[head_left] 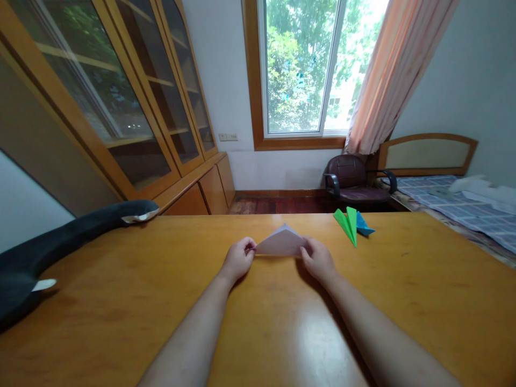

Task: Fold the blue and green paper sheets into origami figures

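Note:
A folded sheet of pale paper [281,242], with a peak at the top and a straight lower edge, is held between my hands just over the wooden table [169,301]. My left hand [238,259] pinches its left corner with thumb and fingers. At the opposite corner, my right hand [318,260] grips the paper in the same way. To the right of that hand lie a green paper plane [349,224] and a blue folded paper piece [364,224], partly behind the green one.
A dark curved object with white parts [72,236] lies along the table's left side. Beyond the far edge stand a glass-fronted cabinet [181,172] and a brown armchair [346,174]. A bed [443,188] is at the right, near the window.

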{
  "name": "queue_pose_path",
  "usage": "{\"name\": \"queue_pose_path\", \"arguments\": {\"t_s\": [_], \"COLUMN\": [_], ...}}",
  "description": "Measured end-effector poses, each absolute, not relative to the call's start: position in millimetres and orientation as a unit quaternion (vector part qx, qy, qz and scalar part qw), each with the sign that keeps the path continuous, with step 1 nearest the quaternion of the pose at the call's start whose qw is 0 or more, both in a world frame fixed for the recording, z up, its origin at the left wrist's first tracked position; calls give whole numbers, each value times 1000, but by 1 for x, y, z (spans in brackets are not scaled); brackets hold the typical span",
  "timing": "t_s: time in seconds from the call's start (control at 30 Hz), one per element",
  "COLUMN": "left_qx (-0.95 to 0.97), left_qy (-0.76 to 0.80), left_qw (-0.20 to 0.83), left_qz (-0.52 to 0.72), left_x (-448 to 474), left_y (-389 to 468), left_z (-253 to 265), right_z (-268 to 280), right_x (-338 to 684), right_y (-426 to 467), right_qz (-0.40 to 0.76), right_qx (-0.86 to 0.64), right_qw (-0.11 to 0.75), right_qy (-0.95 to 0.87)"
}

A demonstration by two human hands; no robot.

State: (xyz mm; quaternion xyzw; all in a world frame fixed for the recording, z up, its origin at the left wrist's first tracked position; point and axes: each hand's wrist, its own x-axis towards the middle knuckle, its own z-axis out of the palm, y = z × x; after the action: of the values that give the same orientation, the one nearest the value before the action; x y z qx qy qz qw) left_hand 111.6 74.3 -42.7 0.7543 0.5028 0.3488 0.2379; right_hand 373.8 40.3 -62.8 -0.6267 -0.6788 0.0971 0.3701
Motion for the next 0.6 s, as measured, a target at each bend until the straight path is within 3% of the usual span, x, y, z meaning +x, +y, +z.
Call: {"name": "queue_pose_path", "arguments": {"t_s": [0.3,0.6], "left_qx": [776,805], "left_qy": [479,461], "left_qw": [208,107], "left_qz": [354,357], "left_x": [130,131], "left_y": [59,60], "left_z": [-29,-31], "right_z": [-50,-55], "right_x": [360,359], "right_y": [28,31], "right_qz": [68,20], "right_qx": [-575,-534], "right_qw": [396,429], "right_qy": [-713,-729]}}
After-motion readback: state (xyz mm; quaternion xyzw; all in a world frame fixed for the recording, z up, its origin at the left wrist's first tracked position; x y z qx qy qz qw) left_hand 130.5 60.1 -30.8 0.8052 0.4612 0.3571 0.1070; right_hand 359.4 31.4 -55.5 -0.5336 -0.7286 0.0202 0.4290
